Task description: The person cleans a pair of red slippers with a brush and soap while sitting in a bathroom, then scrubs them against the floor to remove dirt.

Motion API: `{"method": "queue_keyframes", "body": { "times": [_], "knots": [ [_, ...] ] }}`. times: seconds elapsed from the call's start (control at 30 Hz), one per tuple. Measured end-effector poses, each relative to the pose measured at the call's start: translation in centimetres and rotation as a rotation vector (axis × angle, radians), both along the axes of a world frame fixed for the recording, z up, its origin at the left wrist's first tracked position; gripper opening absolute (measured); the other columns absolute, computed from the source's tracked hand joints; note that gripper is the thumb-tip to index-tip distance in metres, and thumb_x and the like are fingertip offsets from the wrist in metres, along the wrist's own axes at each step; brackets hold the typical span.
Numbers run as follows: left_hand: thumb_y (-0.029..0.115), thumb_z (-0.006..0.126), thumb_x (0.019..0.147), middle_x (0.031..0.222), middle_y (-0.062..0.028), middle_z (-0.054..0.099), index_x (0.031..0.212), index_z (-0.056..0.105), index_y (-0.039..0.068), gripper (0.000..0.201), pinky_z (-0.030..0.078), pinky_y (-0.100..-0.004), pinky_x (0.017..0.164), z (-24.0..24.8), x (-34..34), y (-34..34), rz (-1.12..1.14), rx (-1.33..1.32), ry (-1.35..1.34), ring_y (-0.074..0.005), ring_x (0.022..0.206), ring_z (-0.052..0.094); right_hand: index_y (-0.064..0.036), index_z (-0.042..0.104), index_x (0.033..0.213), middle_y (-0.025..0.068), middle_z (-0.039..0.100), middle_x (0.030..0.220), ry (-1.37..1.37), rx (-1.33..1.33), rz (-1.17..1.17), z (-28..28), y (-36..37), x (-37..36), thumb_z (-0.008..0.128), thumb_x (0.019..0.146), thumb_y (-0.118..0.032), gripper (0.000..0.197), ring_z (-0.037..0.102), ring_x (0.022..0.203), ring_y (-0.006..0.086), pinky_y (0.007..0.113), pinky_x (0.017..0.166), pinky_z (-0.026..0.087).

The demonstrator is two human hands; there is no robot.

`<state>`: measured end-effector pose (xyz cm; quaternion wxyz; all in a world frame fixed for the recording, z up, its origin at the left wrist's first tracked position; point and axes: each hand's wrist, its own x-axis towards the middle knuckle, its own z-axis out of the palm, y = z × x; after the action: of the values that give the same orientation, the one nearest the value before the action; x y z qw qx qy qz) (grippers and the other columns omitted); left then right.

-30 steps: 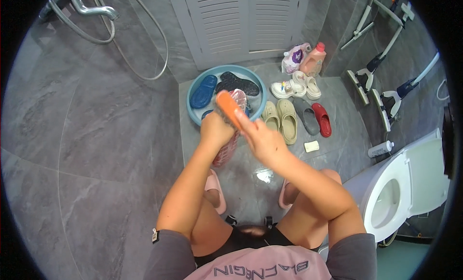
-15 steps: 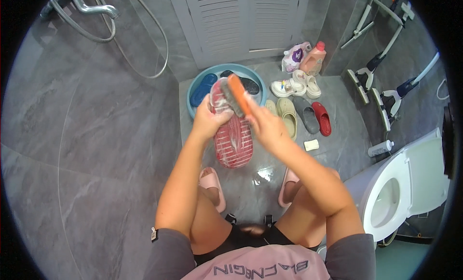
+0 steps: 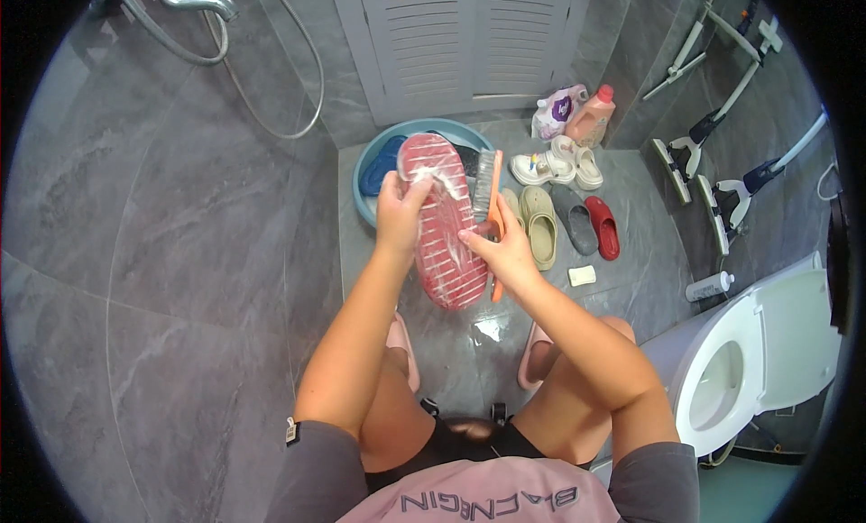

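Observation:
A red slipper [image 3: 442,225], its ridged sole facing up and streaked with white suds, is held above the floor in front of me. My left hand [image 3: 398,212] grips its left edge, the thumb lying on the sole. In my right hand [image 3: 507,251] is an orange-handled scrub brush [image 3: 494,194], its grey bristles turned toward the slipper but apart from the sole. The right thumb rests on the sole's right edge. Behind the slipper stands a blue basin [image 3: 365,144] with a blue slipper [image 3: 383,167] and dark footwear [image 3: 469,158] in it, partly hidden.
Right of the basin are white clogs [image 3: 541,169], beige clogs [image 3: 539,225], a grey clog [image 3: 575,218] and a red clog [image 3: 602,227]. A soap bar [image 3: 582,275] lies nearer. Further right are a toilet [image 3: 713,388] and mops [image 3: 722,207]; a shower hose [image 3: 316,81] hangs at left.
The brush has come off the sole and swung upright to the slipper's right side. My right hand has moved down and now touches the slipper, which has tilted and shifted slightly right.

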<state>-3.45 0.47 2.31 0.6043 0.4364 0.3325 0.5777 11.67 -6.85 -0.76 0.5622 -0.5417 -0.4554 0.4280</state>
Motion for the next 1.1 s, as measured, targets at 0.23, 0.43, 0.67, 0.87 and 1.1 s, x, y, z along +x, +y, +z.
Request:
{"method": "queue_keyframes", "body": {
  "times": [0.23,0.43,0.67,0.87,1.1],
  "knots": [
    [0.019,0.054,0.095,0.077,-0.0074,0.061,0.087,0.057,-0.001,0.021,0.045,-0.0273,0.063,-0.1,1.2,-2.6,0.132,0.482,0.381,-0.0095,0.068,0.054,-0.0106,0.045,0.125,-0.0049,0.048,0.068,0.520,-0.263,0.059,1.6,0.0,0.7,0.070,0.086,-0.019,0.047,0.035,0.041,0.0029,0.021,0.037,0.030],
    [0.024,0.049,0.098,0.051,-0.0116,0.039,0.061,0.050,-0.003,0.046,0.033,-0.0359,0.048,-0.2,1.1,-3.3,0.164,0.399,0.475,-0.0122,0.050,0.037,-0.0079,0.046,0.129,-0.0027,0.054,0.082,0.504,-0.169,0.114,2.0,-0.1,1.1,0.064,0.091,-0.019,0.044,0.044,0.050,0.0032,0.021,0.044,0.037],
    [0.028,0.050,0.098,0.050,-0.0060,0.041,0.059,0.051,-0.002,0.049,0.033,-0.0340,0.048,-0.3,0.8,-2.0,0.159,0.384,0.496,-0.0095,0.051,0.036,-0.0034,0.035,0.144,0.0138,0.048,0.141,-0.144,0.400,-0.036,2.2,2.1,2.9,0.055,0.093,-0.007,0.055,0.050,0.125,0.0228,0.030,0.102,0.039],
    [0.033,0.048,0.099,0.065,0.0050,0.052,0.069,0.061,0.005,0.043,0.035,-0.0248,0.052,2.2,-1.2,-2.0,0.007,-0.098,0.100,-0.0041,0.059,0.043,-0.0022,0.040,0.141,0.0160,0.047,0.141,-0.523,0.558,0.253,2.1,-2.1,2.0,0.059,0.091,-0.008,0.053,0.050,0.126,0.0256,0.031,0.101,0.040],
    [0.026,0.051,0.098,0.069,0.0034,0.055,0.076,0.061,0.004,0.033,0.039,-0.0251,0.055,1.0,0.4,-3.2,-0.399,0.173,0.483,-0.0053,0.062,0.047,-0.0063,0.039,0.143,0.0160,0.050,0.139,-0.461,0.288,0.112,4.2,1.0,4.5,0.059,0.093,-0.014,0.054,0.055,0.121,0.0213,0.030,0.097,0.043]
  ]
}}
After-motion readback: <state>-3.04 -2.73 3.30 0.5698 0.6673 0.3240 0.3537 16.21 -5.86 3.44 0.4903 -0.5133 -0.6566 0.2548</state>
